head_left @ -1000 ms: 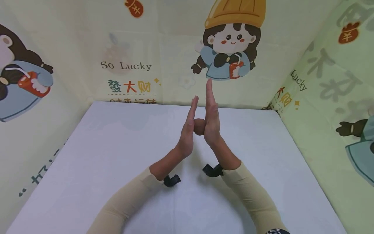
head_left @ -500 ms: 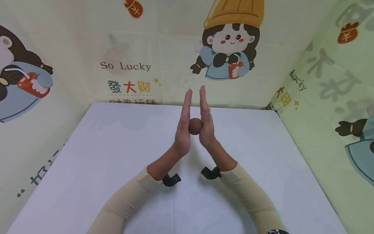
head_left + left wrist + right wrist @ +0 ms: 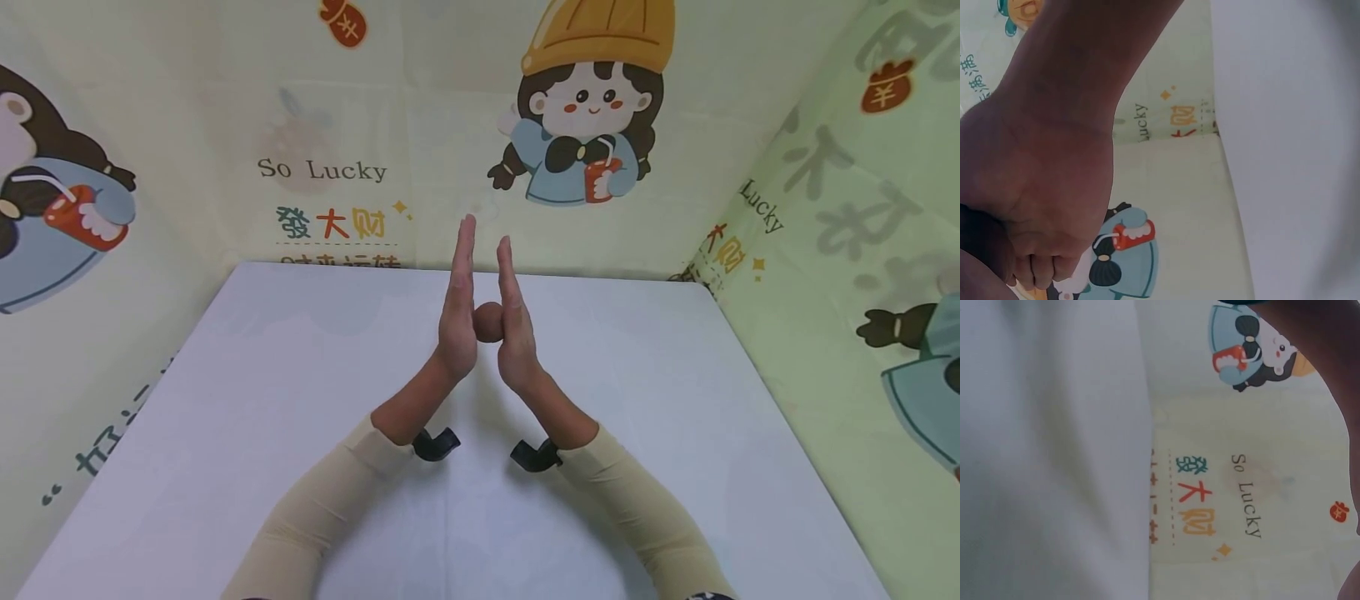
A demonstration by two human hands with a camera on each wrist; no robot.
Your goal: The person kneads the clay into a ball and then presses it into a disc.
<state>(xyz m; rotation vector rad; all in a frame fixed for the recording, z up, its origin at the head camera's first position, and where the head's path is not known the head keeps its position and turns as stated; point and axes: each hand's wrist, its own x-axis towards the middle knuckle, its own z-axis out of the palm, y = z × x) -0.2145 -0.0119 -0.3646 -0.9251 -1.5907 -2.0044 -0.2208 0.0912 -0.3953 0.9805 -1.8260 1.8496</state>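
A small brown ball [image 3: 488,322] is held between two flat, upright palms, raised over the white table in the head view. My left hand [image 3: 457,321] presses it from the left, fingers straight and pointing up and away. From the other side my right hand [image 3: 517,337] presses with straight fingers too, its fingertips slightly lower than the left ones. The left wrist view shows the left hand [image 3: 1047,181] large at the left, with the dark ball [image 3: 982,240] partly cut off by the frame edge. Only wrist and hand edges show at the right of the right wrist view.
The white table [image 3: 300,375] spreads beneath both arms. Printed cloth walls [image 3: 435,125] with cartoon figures and lettering stand behind it and at both sides. Black curved pieces stick out at the left wrist [image 3: 437,444] and right wrist [image 3: 536,456].
Both hands shift left with the ball between the palms. The left hand slides forward while the right draws back, so the left fingertips now reach higher; the ball turns between them.
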